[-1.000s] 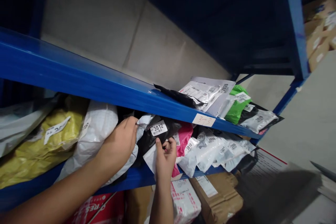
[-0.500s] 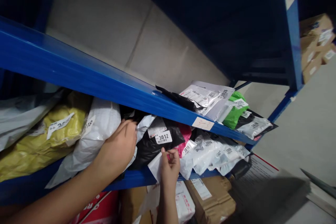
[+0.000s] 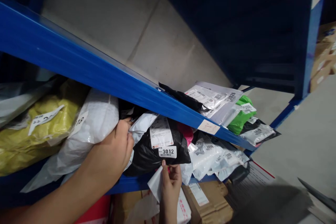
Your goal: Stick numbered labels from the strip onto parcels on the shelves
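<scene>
A black plastic parcel bag (image 3: 147,154) with a white label reading 3012 lies tilted forward on the lower shelf. My right hand (image 3: 171,178) pinches at its front lower edge. A white paper strip (image 3: 156,183) hangs from the same hand. My left hand (image 3: 117,150) is curled between a bulky white parcel bag (image 3: 101,115) and a pale blue-white bag (image 3: 143,126) beside the black one. Its fingertips are hidden among the bags, so what they grip cannot be made out. Behind the black bag shows part of a pink bag (image 3: 187,131).
A blue shelf beam (image 3: 105,73) slants above my hands. Several grey-white bags (image 3: 207,157) crowd the right, and a yellow bag (image 3: 52,126) the left. On the shelf above lie a white mailer (image 3: 223,101) and a green bag (image 3: 237,115). Cardboard boxes (image 3: 210,206) stand below.
The black bag has come forward and down, showing more of its shipping label. My right hand has moved slightly down with the paper strip. The whole view has shifted a little.
</scene>
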Motion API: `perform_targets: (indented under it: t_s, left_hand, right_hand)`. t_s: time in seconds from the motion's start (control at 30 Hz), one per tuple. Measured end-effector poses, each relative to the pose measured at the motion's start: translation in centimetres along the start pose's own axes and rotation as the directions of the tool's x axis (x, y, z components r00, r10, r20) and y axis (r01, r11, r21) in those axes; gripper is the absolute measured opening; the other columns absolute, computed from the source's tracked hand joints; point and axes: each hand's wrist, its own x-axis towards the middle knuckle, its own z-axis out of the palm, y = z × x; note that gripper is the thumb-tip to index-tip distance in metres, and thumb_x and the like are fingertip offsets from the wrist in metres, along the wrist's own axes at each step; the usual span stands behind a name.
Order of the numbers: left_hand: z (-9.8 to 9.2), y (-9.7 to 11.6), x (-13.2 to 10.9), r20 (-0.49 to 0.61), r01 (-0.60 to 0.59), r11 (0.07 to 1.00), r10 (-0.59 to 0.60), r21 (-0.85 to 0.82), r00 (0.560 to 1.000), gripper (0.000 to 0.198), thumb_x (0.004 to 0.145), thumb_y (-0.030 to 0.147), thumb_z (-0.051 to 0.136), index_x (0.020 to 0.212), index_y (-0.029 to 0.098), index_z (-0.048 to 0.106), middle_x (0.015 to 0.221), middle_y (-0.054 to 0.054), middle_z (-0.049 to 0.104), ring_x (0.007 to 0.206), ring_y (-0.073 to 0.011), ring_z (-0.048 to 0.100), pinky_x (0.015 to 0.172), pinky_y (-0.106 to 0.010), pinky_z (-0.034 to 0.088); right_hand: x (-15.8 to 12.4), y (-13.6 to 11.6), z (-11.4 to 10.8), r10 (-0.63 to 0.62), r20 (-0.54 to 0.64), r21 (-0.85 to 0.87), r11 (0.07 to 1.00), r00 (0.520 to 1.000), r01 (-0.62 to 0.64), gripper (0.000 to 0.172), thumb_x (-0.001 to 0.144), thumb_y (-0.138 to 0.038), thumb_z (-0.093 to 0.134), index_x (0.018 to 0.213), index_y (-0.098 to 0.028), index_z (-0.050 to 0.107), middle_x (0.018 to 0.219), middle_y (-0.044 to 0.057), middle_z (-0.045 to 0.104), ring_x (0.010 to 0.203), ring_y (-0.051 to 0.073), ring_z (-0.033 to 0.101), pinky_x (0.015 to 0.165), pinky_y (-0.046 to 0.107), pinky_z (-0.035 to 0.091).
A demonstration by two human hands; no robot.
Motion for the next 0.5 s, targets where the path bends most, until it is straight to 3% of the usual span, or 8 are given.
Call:
perform_targets:
  t_s: [0.13, 0.27, 0.33, 0.43, 0.5]
  left_hand:
    - [-0.2, 0.0, 0.0, -0.006, -0.026, 1.000, 0.026, 0.006, 1.000, 0.015, 0.091, 0.020, 0.031, 0.089, 0.018, 0.045, 0.072, -0.007, 0.059, 0.067, -0.0240, 0.065, 0.054, -0.034, 0.052]
    - [-0.4, 0.0, 0.3, -0.056, -0.041, 0.999, 0.041, -0.007, 0.998, 0.009, 0.090, 0.018, 0.036, 0.087, 0.017, 0.045, 0.075, -0.008, 0.062, 0.067, -0.0238, 0.066, 0.060, -0.037, 0.055]
    - [-0.1, 0.1, 0.3, -0.069, -0.060, 0.998, 0.059, -0.008, 0.996, 0.009, 0.089, 0.016, 0.038, 0.091, 0.016, 0.047, 0.080, -0.009, 0.064, 0.069, -0.0237, 0.066, 0.062, -0.038, 0.056]
    - [1.1, 0.6, -0.3, -0.157, -0.132, 0.988, 0.117, -0.086, 0.981, 0.009, 0.088, 0.017, 0.042, 0.093, 0.014, 0.048, 0.093, -0.014, 0.067, 0.088, -0.0254, 0.067, 0.069, -0.037, 0.058]
    - [2.1, 0.9, -1.2, -0.201, -0.226, 0.967, 0.199, -0.119, 0.959, 0.019, 0.085, 0.018, 0.049, 0.104, 0.012, 0.049, 0.113, -0.019, 0.063, 0.112, -0.0313, 0.058, 0.083, -0.044, 0.056]
  right_hand:
    - [0.0, 0.2, -0.3, -0.010, 0.010, -0.025, 1.000, 1.000, 0.010, 0.028, 0.074, -0.042, 0.070, 0.074, -0.020, 0.052, 0.068, -0.001, 0.062, 0.065, 0.015, 0.059, 0.058, 0.024, 0.044]
    - [-0.2, 0.4, -0.5, -0.004, 0.009, -0.012, 1.000, 1.000, 0.004, 0.029, 0.073, -0.043, 0.070, 0.074, -0.020, 0.052, 0.074, 0.002, 0.067, 0.075, 0.017, 0.063, 0.070, 0.027, 0.048]
    - [-0.2, -0.3, 0.1, -0.017, -0.027, -0.038, 0.999, 0.999, 0.016, 0.031, 0.073, -0.044, 0.069, 0.087, -0.019, 0.057, 0.083, 0.005, 0.070, 0.083, 0.020, 0.065, 0.077, 0.030, 0.049]
    - [0.3, -2.5, 2.5, -0.083, -0.101, -0.159, 0.985, 0.991, 0.066, 0.062, 0.069, -0.045, 0.071, 0.120, -0.016, 0.052, 0.111, 0.012, 0.067, 0.103, 0.026, 0.062, 0.088, 0.035, 0.047]
    - [0.7, -4.3, 4.4, -0.097, -0.090, -0.241, 0.968, 0.991, 0.073, 0.067, 0.066, -0.047, 0.072, 0.121, -0.012, 0.054, 0.116, 0.016, 0.066, 0.107, 0.029, 0.061, 0.090, 0.038, 0.048]
